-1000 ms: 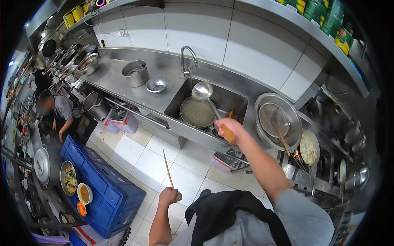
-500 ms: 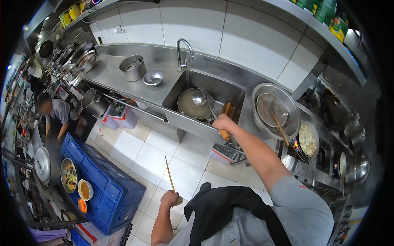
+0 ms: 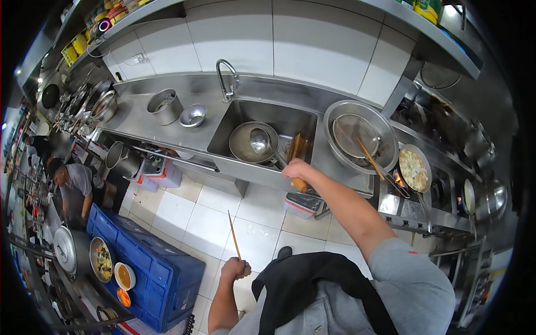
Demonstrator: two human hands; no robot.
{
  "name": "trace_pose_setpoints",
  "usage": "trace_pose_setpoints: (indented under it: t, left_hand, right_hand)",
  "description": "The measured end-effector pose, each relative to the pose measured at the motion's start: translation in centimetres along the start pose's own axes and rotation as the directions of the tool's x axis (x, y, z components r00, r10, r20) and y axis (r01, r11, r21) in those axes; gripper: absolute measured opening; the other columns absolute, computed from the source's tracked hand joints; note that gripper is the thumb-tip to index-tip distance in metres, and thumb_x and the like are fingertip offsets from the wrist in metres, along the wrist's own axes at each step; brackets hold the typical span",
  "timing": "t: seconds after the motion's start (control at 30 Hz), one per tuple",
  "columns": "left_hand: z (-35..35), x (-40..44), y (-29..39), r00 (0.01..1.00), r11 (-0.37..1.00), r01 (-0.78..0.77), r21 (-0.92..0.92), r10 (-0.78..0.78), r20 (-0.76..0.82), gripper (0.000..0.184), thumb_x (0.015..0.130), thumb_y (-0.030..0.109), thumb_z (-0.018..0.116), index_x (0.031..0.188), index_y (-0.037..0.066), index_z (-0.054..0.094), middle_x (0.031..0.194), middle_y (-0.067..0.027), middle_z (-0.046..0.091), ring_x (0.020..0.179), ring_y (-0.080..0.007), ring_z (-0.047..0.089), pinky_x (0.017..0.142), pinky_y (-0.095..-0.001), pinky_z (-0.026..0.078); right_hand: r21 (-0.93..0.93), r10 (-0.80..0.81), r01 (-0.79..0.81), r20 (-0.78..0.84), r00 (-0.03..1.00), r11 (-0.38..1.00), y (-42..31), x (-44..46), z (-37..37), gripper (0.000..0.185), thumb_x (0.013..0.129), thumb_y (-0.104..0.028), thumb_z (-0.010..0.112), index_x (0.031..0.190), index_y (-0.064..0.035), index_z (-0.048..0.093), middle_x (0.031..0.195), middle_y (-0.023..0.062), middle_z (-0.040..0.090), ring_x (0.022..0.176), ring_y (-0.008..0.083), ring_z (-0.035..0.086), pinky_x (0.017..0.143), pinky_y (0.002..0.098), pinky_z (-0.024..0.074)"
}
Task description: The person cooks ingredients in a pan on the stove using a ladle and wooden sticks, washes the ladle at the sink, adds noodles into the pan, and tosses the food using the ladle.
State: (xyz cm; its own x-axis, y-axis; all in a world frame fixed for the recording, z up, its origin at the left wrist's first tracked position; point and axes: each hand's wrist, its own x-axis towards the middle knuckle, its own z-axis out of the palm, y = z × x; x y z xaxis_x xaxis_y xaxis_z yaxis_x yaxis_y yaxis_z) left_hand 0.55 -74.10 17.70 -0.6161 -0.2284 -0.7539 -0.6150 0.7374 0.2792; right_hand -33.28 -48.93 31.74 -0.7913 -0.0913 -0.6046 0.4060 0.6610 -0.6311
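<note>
Right hand (image 3: 297, 169): fingers closed round the wooden handle of a ladle (image 3: 259, 141), whose metal bowl lies within the rim of a round pan (image 3: 239, 146). The pan sits in the left part of the sink (image 3: 304, 118), and the handle slants over the sink's front edge. Left hand (image 3: 231, 269): fingers curled round a thin stick (image 3: 234, 235), which points up over the tiled floor (image 3: 206, 223); a small pale lump (image 3: 246, 270) shows at the same hand, its nature too small to tell.

In the sink, to the right of the pan, stands a bundle of brown strips (image 3: 299, 147). The tap (image 3: 225, 84) rises behind the sink. On the surface (image 3: 134, 114) to its left are a deep pot (image 3: 165, 107) and, just beside it, a small metal bowl (image 3: 193, 115). To the right of the sink, a wide basin (image 3: 333, 111) holds a round strainer (image 3: 353, 131), with a long wooden handle (image 3: 370, 159) slanting across the basin's rim. Further right, a frying pan (image 3: 414, 169) of pale food is over the stove (image 3: 391, 204). Lower left, a blue crate (image 3: 151, 268) stands near a bowl of brown liquid (image 3: 124, 276) and a lidded pot (image 3: 65, 250); beyond it, a person in grey (image 3: 73, 181) leans forward
</note>
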Motion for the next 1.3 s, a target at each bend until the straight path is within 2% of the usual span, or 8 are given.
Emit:
trace_pose_setpoints:
  t: [0.27,0.47,0.53,0.77,0.93,1.0,1.13,1.3]
  left_hand:
    - [3.0,1.8,-0.2,0.988,0.987,-0.110,0.113,0.096,0.123,0.045,0.079,0.037,0.052,0.101,0.001,0.068,0.101,-0.0220,0.066,0.097,-0.0343,0.064,0.087,-0.0410,0.049]
    - [5.9,6.2,0.0,0.909,0.920,-0.335,0.203,0.259,0.328,0.039,0.082,0.034,0.050,0.097,0.003,0.068,0.099,-0.0239,0.066,0.096,-0.0370,0.063,0.086,-0.0433,0.049]
    - [7.8,11.1,-1.4,0.517,0.372,-0.855,0.362,0.665,0.540,0.034,0.083,0.034,0.051,0.093,0.005,0.067,0.093,-0.0236,0.066,0.093,-0.0375,0.063,0.084,-0.0447,0.050]
    - [7.5,12.7,5.3,0.613,0.424,-0.789,0.445,0.490,0.619,0.027,0.083,0.025,0.047,0.091,0.008,0.066,0.087,-0.0188,0.067,0.086,-0.0355,0.065,0.075,-0.0448,0.051]
    - [9.6,10.4,12.9,0.656,0.211,-0.754,0.622,0.213,0.724,0.030,0.081,0.022,0.049,0.103,0.013,0.067,0.100,-0.0157,0.067,0.094,-0.0337,0.064,0.080,-0.0419,0.052]
    - [12.4,12.3,14.2,0.712,0.412,-0.687,0.599,0.218,0.667,0.029,0.082,0.024,0.049,0.103,0.013,0.067,0.101,-0.0155,0.067,0.094,-0.0331,0.065,0.080,-0.0417,0.052]
    - [15.9,10.6,21.5,0.488,-0.083,-0.821,0.565,0.411,0.770,0.028,0.084,0.027,0.048,0.096,0.011,0.068,0.093,-0.0180,0.067,0.088,-0.0342,0.065,0.078,-0.0418,0.052]
    - [19.0,6.1,27.4,0.349,-0.034,-0.904,0.426,0.516,0.782,0.028,0.082,0.028,0.050,0.088,0.008,0.068,0.087,-0.0192,0.066,0.085,-0.0347,0.065,0.077,-0.0426,0.051]
  right_hand:
    - [0.704,-0.084,-0.191,0.336,0.938,0.685,2.9,-8.6,-4.3,0.017,0.075,-0.005,0.058,0.091,0.0010,0.056,0.059,0.0060,0.047,0.044,0.0126,0.045,0.039,0.0248,0.0368]
    - [0.760,-0.128,-0.227,0.377,0.917,0.608,8.3,-23.2,-9.5,0.028,0.078,-0.005,0.058,0.106,0.0001,0.054,0.060,0.0030,0.046,0.039,0.0117,0.042,0.036,0.0241,0.0345]
    - [0.792,-0.100,-0.269,0.382,0.919,0.548,11.4,-28.5,-10.7,0.032,0.078,-0.006,0.059,0.109,-0.0007,0.053,0.061,0.0032,0.047,0.038,0.0117,0.043,0.036,0.0241,0.0344]
    - [0.785,0.001,-0.409,0.461,0.887,0.466,22.2,-46.6,-13.2,0.041,0.076,-0.005,0.058,0.116,-0.0010,0.051,0.065,0.0045,0.051,0.043,0.0138,0.049,0.037,0.0263,0.0379]
    - [0.915,0.102,-0.348,0.334,0.937,0.205,29.7,-53.5,-11.5,0.041,0.074,-0.002,0.056,0.114,-0.0002,0.052,0.066,0.0037,0.051,0.042,0.0147,0.051,0.037,0.0259,0.0417]
    - [0.936,0.157,-0.328,0.307,0.939,0.128,31.7,-54.5,-11.2,0.040,0.073,-0.001,0.056,0.113,0.0000,0.053,0.067,0.0036,0.052,0.042,0.0151,0.051,0.037,0.0258,0.0427]
    - [0.976,0.192,-0.216,0.209,0.959,0.020,35.9,-53.8,-11.8,0.037,0.074,-0.001,0.056,0.111,-0.0005,0.053,0.071,0.0046,0.055,0.041,0.0166,0.053,0.039,0.0259,0.0440]
    - [0.977,0.136,-0.212,0.213,0.968,-0.023,39.1,-52.0,-13.8,0.035,0.076,-0.004,0.057,0.110,-0.0011,0.051,0.068,0.0045,0.054,0.042,0.0162,0.054,0.039,0.0268,0.0447]
